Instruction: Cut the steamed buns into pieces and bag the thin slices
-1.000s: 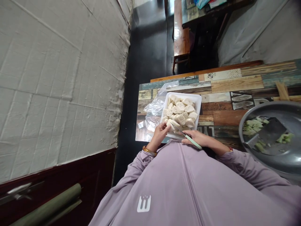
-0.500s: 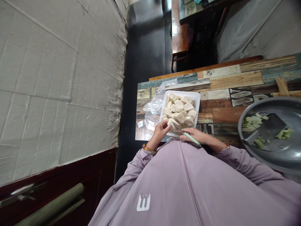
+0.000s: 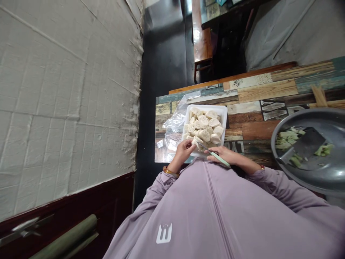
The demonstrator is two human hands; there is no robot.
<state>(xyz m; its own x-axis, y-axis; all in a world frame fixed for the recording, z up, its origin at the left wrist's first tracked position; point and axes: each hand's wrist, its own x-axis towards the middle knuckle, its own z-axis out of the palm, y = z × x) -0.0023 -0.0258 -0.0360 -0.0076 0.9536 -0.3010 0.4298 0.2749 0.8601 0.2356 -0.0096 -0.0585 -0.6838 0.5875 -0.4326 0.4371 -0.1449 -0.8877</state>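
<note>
A white tray (image 3: 223,124) on the table holds several pale, thick, roundish food pieces (image 3: 205,135), heaped together. At its near left corner, my left hand (image 3: 184,150) is closed, with thumb and fingers pinching one pale food piece (image 3: 196,143). My right hand (image 3: 222,154) grips a small knife with a light green handle (image 3: 219,159). Its thin dark blade points up and left, and the tip meets the pinched piece. Fingers hide part of the blade and of the tray's near edge.
Crumpled clear plastic (image 3: 175,124) lies left of the tray. On the right stands a large metal basin (image 3: 336,154) with cut greens (image 3: 289,138) and a broad-bladed cleaver (image 3: 307,145) inside. A wooden bench (image 3: 202,46) is beyond the patchwork-patterned table (image 3: 253,131).
The view has shifted slightly, so the table and basin sit a little further left. Both hands keep nearly the same pose, with the knife still at the pinched piece.
</note>
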